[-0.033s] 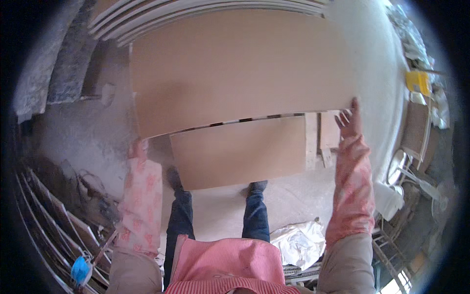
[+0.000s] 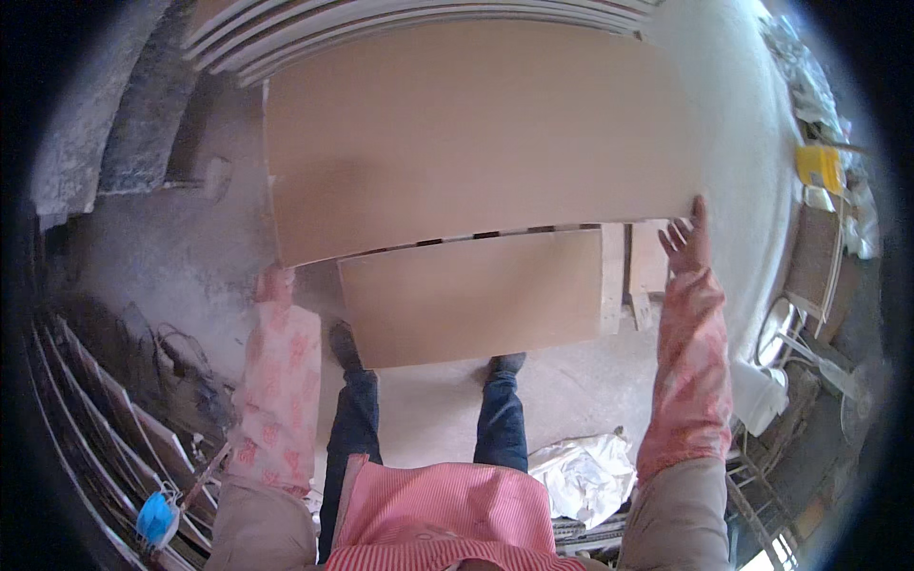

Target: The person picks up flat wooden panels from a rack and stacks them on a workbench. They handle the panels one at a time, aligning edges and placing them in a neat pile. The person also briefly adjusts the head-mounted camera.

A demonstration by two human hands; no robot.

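Observation:
A large tan board (image 2: 481, 124) spans the upper middle of the view, above a smaller tan board (image 2: 468, 297) resting on pale timber pieces (image 2: 613, 276). At the large board's near left corner, my left hand (image 2: 275, 286) grips the edge, its fingers partly hidden. Beside the near right corner, my right hand (image 2: 689, 243) has its fingers apart, with one fingertip against the edge. Both pink sleeves reach forward, and my feet show just below the smaller board.
Stacked long strips (image 2: 419, 19) lie beyond the board. Dark slabs (image 2: 133, 114) and leaning panels (image 2: 119, 428) line the left side. At right are a yellow container (image 2: 817, 167), white buckets (image 2: 759, 390) and a fan (image 2: 834, 376). A crumpled white sack (image 2: 581, 476) lies behind my right foot.
The whole scene has shifted slightly in the view, mostly rightward. Both hands remain at the same corners of the large board.

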